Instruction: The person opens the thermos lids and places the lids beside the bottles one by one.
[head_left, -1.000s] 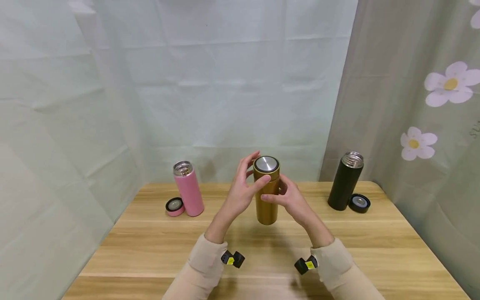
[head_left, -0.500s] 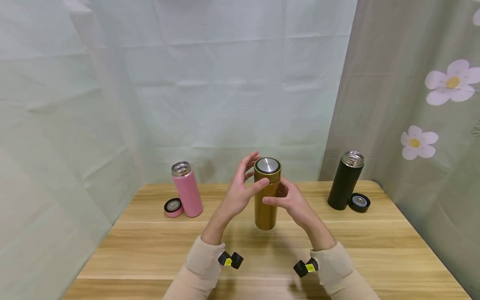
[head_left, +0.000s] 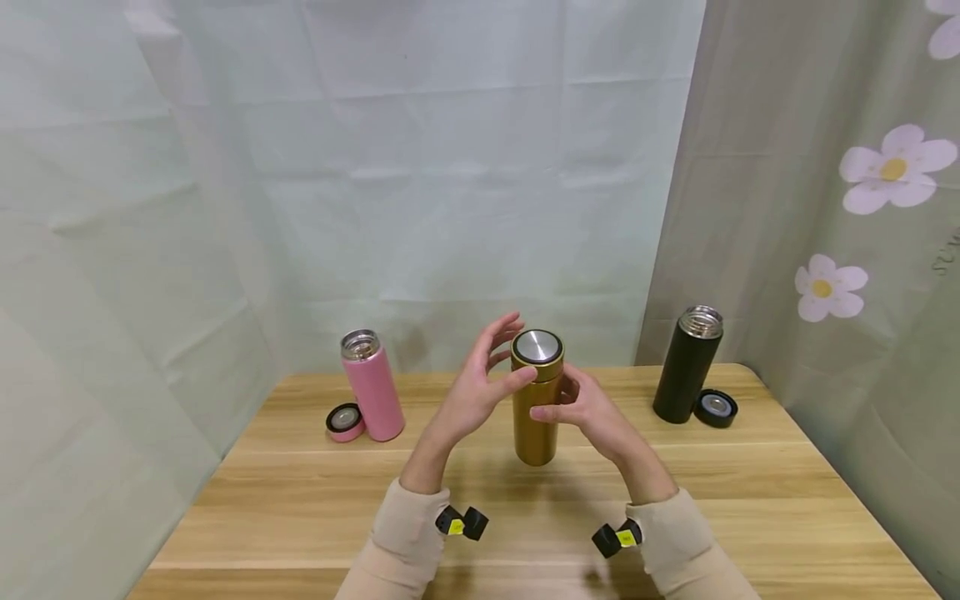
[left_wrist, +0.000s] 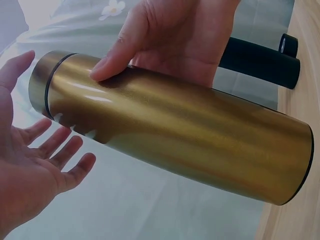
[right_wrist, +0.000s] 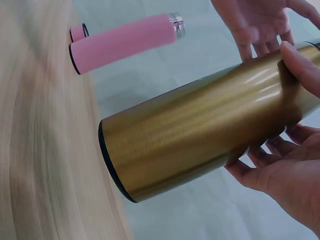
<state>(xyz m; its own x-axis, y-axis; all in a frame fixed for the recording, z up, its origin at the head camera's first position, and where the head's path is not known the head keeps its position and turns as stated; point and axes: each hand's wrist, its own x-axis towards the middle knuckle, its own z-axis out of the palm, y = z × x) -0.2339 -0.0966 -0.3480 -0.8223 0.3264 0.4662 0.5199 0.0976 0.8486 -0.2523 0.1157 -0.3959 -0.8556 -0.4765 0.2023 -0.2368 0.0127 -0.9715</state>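
In the head view, a gold thermos flask (head_left: 534, 433) with a steel-topped lid (head_left: 537, 347) stands upright between the hands. My right hand (head_left: 596, 417) grips its upper body, thumb across the front and fingers curled round the far side. The left hand (head_left: 472, 396) is held round the lid with thumb and fingers spread. From the left wrist, the left fingers (left_wrist: 72, 162) look relaxed, and a gap shows between the thumb and the lid. The right wrist view shows the gold flask's dark base (right_wrist: 112, 165) over the wooden table.
Uncapped, a pink thermos (head_left: 375, 392) stands at left, its lid (head_left: 346, 422) lying beside it. A black thermos (head_left: 686, 375) is at right, also uncapped, with its lid (head_left: 716, 407) alongside. The wooden table (head_left: 285, 500) backs onto a pale curtain (head_left: 465, 167).
The gold flask has come down a little, with both hands staying around it. The left thumb remains near the lid. The pink and black thermoses have not moved on the table.
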